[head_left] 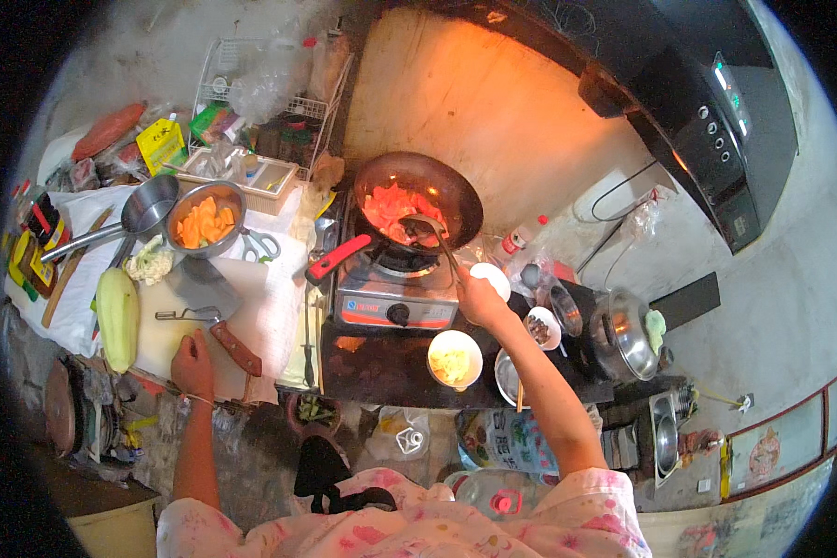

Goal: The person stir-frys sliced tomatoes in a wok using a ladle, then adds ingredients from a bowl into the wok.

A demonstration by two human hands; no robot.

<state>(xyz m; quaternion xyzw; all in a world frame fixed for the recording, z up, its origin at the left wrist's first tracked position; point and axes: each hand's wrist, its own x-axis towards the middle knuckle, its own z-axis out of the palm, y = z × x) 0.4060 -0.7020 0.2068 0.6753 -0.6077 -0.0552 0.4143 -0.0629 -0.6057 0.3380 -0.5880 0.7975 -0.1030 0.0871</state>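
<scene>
My right hand point(480, 300) is closed on the handle of a metal cooking ladle point(425, 224), whose head rests among red tomato pieces point(390, 209) in a dark wok point(453, 188). The wok, with a red handle point(339, 258), sits on a portable gas stove point(396, 300). My left hand point(194, 364) rests at the front edge of a pale cutting board point(160, 335), its fingers curled and nothing visible in them. Just beyond it lie a peeler point(192, 314) and a cleaver point(236, 347) with a wooden handle. A peeled pale green gourd point(118, 321) lies left of them.
A metal bowl of orange chunks point(206, 222), cauliflower point(149, 261), scissors point(261, 245) and a saucepan point(151, 206) stand at the left. Right of the stove are a bowl of yellow food point(455, 359), smaller bowls, a bottle point(523, 237) and a steel basin point(631, 335). A range hood point(711, 132) overhangs.
</scene>
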